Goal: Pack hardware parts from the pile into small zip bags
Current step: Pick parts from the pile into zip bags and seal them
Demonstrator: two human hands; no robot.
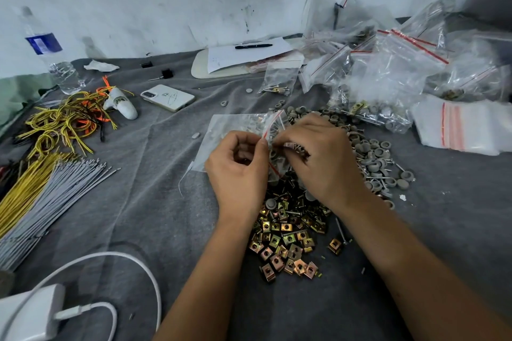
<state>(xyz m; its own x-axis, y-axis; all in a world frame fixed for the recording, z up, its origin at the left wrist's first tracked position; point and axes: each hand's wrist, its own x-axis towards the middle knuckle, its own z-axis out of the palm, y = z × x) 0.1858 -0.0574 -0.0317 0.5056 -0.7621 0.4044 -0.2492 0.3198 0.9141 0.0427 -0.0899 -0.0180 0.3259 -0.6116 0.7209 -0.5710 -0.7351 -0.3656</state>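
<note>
My left hand (238,166) and right hand (318,155) both pinch the red-striped mouth of a small zip bag (238,130), fingers curled on the plastic; the bag lies over the grey cloth (155,202) just above the pile, its body stretching away to the left. Some parts seem to be inside already, but the plastic glare makes that hard to confirm.

The pile is right under my wrists: brass-coloured clip nuts (285,241) nearest me, grey round caps with pins (374,155) to the right. My right hand hides the middle of the pile.

Around: filled zip bags (388,83) heaped far right, a flat stack of empty bags (460,124) beside them, one small filled bag (279,77) standing apart. Phone (167,97) face down with a scribble on its back, unreadable. Pen (253,46) on a paper sheet (243,57); writing too small to read. Water bottle (47,50) with a blue label, text illegible. Yellow and orange wire tangle (66,122), straight grey and yellow wire bundles (41,194) cut off at the left edge. White charger (30,313) and cable (133,266) bottom left, partly out of frame.
</note>
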